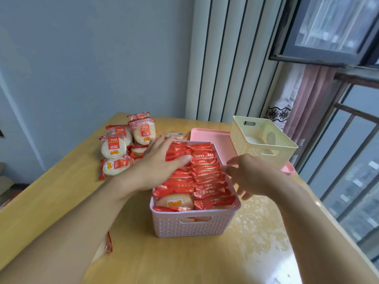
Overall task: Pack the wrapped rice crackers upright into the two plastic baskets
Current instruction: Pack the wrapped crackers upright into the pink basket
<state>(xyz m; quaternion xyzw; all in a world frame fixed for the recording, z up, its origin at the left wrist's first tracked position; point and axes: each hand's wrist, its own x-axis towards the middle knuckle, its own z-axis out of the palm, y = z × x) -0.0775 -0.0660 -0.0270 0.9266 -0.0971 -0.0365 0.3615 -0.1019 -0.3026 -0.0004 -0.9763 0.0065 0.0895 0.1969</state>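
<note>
On the wooden surface [61, 201] stood 2 plastic baskets. The pink basket [194, 224] sat near the middle, close to the person, packed with wrapped rice crackers [207, 173] standing on edge in 2 rows, red wrapper tops upward; the count inside could not be told, since the wrappers overlapped. At the near end of the left row 1 cracker [176, 201] faced the camera, its pale round disc showing.

The cream basket [264, 144] stood farther off to the right, resting on a pink lid [207, 138] that lay flat on the surface just beyond the pink basket. What lay inside the cream basket was too dim to make out.

A loose pile of crackers [125, 144] lay on the far left of the surface, at least 6 packets visible, and 1 more packet [176, 135] lay alone just beyond the pink basket's far rim. Another packet's [108, 241] red edge showed beneath the left forearm.

The left hand [158, 167] lay flat over the left row, fingers straight and pressing on the wrapper tops, holding nothing. The right hand [252, 177] hovered at the basket's right rim, fingers loosely curled, with nothing visibly held.
</note>
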